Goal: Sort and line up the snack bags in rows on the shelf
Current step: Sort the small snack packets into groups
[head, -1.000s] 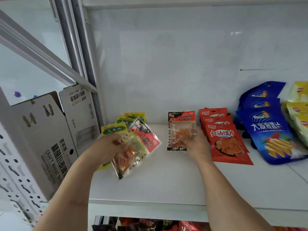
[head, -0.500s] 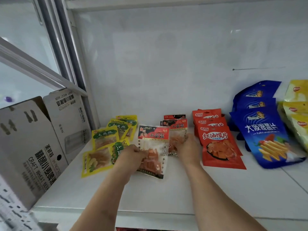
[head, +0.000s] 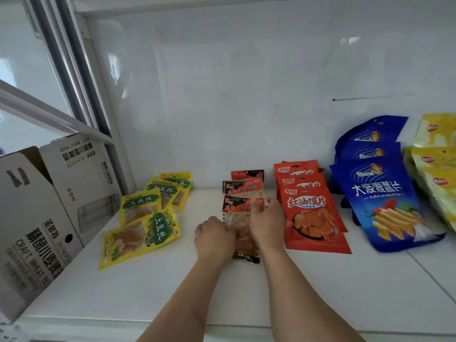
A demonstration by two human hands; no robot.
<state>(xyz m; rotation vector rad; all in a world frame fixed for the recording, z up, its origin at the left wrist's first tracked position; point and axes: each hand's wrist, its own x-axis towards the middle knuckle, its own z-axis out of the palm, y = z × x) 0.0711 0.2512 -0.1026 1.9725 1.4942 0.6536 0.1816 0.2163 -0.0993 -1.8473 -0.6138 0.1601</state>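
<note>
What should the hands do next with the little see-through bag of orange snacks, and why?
Probably let go and reach for the crooked yellow bag. The clear bag already lies flat in front of its two matching bags, under the left hand and right hand, so that row looks done, while the yellow bag sits tilted out of its row.

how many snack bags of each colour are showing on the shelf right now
Yellow-and-green bags: 4
Clear bags with red-and-black headers: 3
Red-orange bags: 3
Blue bags: 3
Pale yellow bags at the right edge: at least 3, partly cut off
Total: 16 visible
</note>
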